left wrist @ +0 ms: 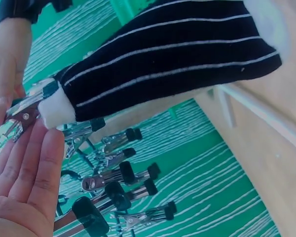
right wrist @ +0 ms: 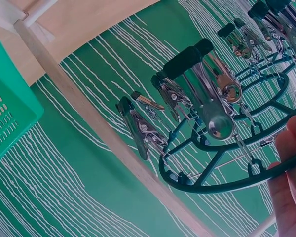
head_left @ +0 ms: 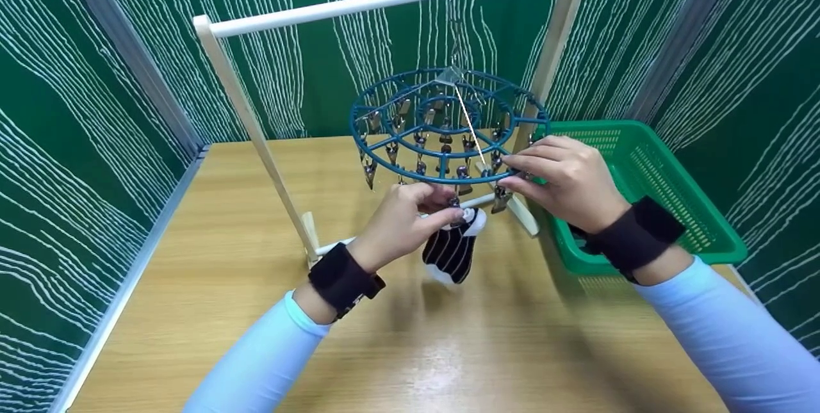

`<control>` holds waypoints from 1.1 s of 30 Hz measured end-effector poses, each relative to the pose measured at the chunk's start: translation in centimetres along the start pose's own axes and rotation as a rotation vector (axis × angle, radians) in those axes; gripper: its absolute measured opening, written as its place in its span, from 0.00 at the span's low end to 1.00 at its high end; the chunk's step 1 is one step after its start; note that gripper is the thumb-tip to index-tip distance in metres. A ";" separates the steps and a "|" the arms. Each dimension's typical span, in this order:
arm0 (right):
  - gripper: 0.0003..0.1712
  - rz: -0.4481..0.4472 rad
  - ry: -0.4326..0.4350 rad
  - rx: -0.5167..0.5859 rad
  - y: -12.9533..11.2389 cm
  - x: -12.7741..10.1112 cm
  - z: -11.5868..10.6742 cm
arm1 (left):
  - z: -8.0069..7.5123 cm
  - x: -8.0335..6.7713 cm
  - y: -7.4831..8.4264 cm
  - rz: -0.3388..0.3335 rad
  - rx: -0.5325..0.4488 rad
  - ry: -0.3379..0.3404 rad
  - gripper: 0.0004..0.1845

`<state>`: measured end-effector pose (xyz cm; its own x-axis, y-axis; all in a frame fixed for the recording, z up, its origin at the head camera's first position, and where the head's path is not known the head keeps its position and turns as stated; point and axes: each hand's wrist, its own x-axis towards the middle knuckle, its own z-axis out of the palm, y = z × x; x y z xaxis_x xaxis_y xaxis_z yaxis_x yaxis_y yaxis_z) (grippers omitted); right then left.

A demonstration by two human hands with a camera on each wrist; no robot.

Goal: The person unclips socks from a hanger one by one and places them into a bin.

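A round teal clip hanger (head_left: pixel 353 120) with several metal clips hangs from the rail of a white rack (head_left: pixel 384 0). A black sock with thin white stripes and a white cuff (head_left: pixel 451 253) dangles from one clip at the hanger's near side. My left hand (head_left: pixel 403 221) is curled at that cuff, fingertips against it. In the left wrist view the sock (left wrist: pixel 177 49) is held by the clip (left wrist: pixel 22 113), beside my left fingers (left wrist: pixel 39 163). My right hand (head_left: pixel 564 176) grips the hanger's near right rim; the right wrist view shows the rim (right wrist: pixel 212 185) crossing a finger (right wrist: pixel 288 197).
A green plastic basket (head_left: pixel 640 128) stands on the wooden table (head_left: pixel 448 349) at the right, just behind my right wrist. The rack's slanted post (head_left: pixel 256 137) rises left of the hanger. Green patterned walls close in the back and both sides.
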<state>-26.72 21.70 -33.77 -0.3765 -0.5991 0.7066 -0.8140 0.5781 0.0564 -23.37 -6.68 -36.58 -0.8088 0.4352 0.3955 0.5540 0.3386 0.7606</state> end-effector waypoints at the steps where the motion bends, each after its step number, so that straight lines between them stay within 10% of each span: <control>1: 0.21 -0.001 0.001 -0.001 0.0 0.0 0.0 | 0.0 0.0 0.0 -0.002 -0.002 0.000 0.14; 22: 0.30 0.062 0.227 0.076 -3.4 -1.6 -1.6 | -0.1 0.0 -0.3 -0.043 0.010 0.042 0.12; 33: 0.15 0.139 0.054 0.125 -5.7 -4.8 0.6 | 0.1 0.0 -0.6 -0.018 0.012 0.072 0.13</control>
<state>-20.53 20.95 -37.92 -0.4676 -0.4860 0.7383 -0.8058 0.5778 -0.1300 -23.65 -6.82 -37.07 -0.8303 0.3681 0.4184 0.5416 0.3557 0.7617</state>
